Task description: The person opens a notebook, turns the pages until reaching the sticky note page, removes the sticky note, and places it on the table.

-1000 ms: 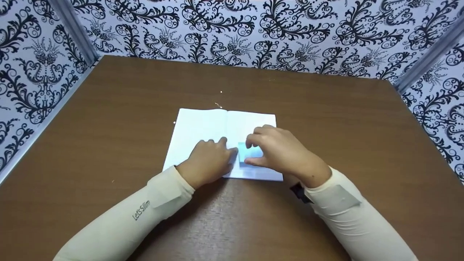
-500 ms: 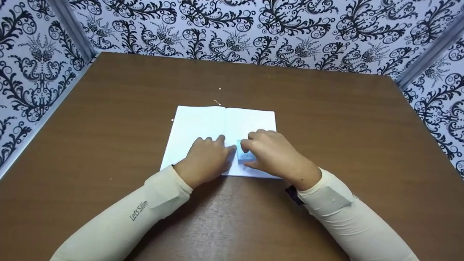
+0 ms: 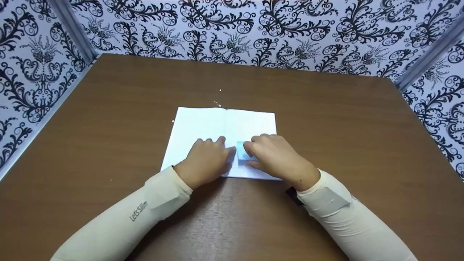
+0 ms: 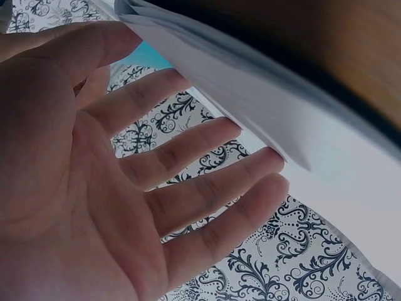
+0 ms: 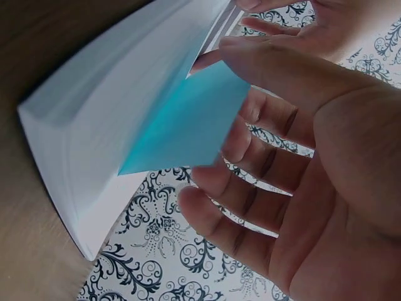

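A notebook [image 3: 203,123] lies open on the table, showing white pages. On its right page is a light-blue sticky note [image 3: 241,151], partly covered by my right hand [image 3: 277,157]. In the right wrist view, the sticky note [image 5: 188,119] slants up from the page. Its raised edge lies between my right thumb and curled fingers. My left hand [image 3: 206,161] rests on the notebook's lower middle, near the fold. Its fingertips touch the paper, and its fingers are spread and fairly straight in the left wrist view.
The brown table [image 3: 127,127] extends all round the notebook. Small pale bits [image 3: 218,104] lie just behind it. Patterned white-and-black walls [image 3: 232,32] enclose the table at the back and sides.
My right hand has shifted slightly left and nearer, its thumb and fingers drawing closer over the sticky note. The left hand stays in place on the notebook.
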`<state>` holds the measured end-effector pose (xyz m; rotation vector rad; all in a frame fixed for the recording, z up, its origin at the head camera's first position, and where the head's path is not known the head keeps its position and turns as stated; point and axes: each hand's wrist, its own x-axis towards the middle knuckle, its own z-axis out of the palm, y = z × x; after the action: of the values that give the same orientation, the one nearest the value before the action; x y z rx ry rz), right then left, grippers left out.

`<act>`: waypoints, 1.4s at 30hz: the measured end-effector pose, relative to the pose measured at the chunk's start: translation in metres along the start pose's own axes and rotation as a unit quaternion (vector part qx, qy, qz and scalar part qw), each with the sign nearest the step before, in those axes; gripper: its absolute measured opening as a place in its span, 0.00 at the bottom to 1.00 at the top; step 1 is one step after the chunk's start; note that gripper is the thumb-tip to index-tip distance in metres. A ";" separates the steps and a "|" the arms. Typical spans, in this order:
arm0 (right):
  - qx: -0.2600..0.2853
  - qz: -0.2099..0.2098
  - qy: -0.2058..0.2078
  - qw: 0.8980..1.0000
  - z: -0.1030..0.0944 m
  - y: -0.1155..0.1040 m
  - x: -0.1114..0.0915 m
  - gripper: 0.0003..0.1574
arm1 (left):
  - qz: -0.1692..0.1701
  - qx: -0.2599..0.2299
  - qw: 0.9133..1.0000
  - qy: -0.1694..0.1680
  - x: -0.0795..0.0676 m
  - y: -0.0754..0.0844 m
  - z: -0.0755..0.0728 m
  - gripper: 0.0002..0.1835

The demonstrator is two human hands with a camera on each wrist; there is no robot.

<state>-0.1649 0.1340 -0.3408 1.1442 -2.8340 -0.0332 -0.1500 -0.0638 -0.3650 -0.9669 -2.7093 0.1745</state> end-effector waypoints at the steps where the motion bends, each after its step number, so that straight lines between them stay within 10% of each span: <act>1: 0.000 0.001 -0.001 1.000 0.000 0.000 0.000 0.12 | 0.002 -0.001 1.000 0.002 0.000 0.000 0.000 0.12; 42: 0.085 0.084 -0.015 0.993 -0.013 0.029 0.000 0.13 | -0.009 -0.057 0.996 -0.062 0.002 0.002 -0.001 0.21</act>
<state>-0.1838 0.1555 -0.3260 0.9357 -2.9968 0.2074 -0.1504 -0.0611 -0.3637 -0.9941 -2.8674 0.0785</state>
